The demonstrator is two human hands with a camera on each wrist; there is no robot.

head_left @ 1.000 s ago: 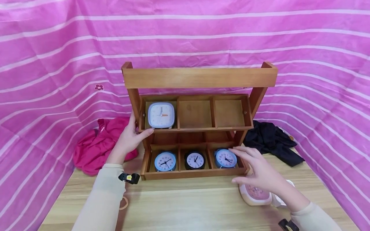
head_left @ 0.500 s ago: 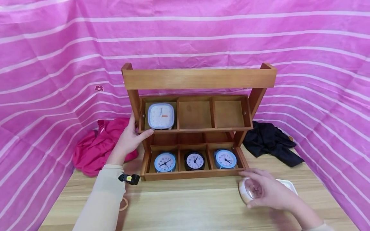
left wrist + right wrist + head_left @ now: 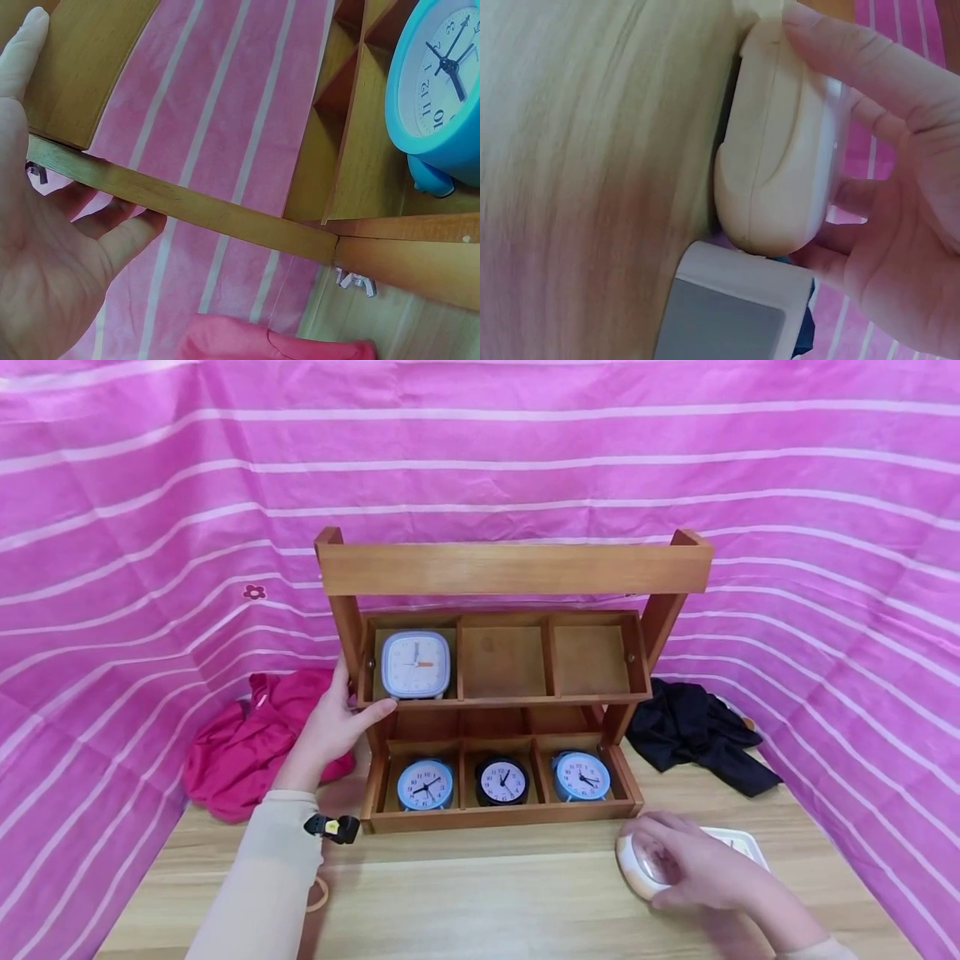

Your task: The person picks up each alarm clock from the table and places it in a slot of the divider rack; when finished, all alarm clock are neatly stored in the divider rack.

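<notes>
A two-tier wooden rack stands on the table. My left hand grips its left side at the upper tier, thumb in front and fingers behind the side post. A white square alarm clock sits in the upper left compartment. Below are a blue round clock, a black one and another blue one, one per compartment. At the right, my right hand holds a cream and pink alarm clock by its edges, close over the table, its face partly covered by the fingers.
A white-framed object with a grey panel lies beside the cream clock. Pink cloth lies left of the rack, black cloth right of it. A tan ring shows near my left sleeve. Pink striped fabric encloses the table.
My right hand has moved from the blue clock in the lower right compartment down to the cream and pink clock and taken hold of it. My left hand stays on the rack.
</notes>
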